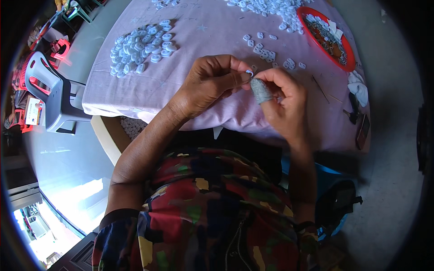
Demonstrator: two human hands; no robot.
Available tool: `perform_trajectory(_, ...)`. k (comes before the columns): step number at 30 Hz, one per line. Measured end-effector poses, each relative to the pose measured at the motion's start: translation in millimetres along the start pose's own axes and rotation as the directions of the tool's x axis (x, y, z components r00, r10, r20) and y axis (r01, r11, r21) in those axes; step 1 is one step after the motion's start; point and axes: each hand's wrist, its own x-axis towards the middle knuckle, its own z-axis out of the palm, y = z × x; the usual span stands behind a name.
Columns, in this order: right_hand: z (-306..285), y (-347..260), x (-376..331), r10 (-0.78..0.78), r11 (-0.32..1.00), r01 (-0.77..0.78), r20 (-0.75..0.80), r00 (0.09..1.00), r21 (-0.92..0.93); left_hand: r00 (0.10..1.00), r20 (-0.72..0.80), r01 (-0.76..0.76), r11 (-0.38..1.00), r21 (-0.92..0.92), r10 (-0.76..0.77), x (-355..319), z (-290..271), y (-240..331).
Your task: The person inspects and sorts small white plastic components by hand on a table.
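Fingers (235, 74) of both hands pinch one small white ring (249, 72) — tightly.

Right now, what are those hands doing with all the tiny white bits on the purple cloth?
A person sits at a table covered with a pale purple cloth. The left hand pinches one small white plastic ring-shaped piece at its fingertips. The right hand, with a grey fabric cover on one finger, meets it right there. A pile of similar white pieces lies to the left, a few loose ones sit just beyond the hands, and a round red tray stands on the right.
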Motion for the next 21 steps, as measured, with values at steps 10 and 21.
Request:
perform_trajectory(10, -50.0, 53.5, 50.9, -0.007, 0.777, 0.159, 0.244, 0.970, -0.609, 0.976, -0.214, -0.058, 0.993, -0.099, 0.036, -3.5, -17.6, 13.7)
perform_trajectory(21, -60.2, 75.0, 101.2, 0.108, 0.821, 0.054, 0.247, 0.963, -0.568, 0.956, -0.286, -0.097, 0.991, -0.092, 0.067, -10.5, -28.8, 13.7)
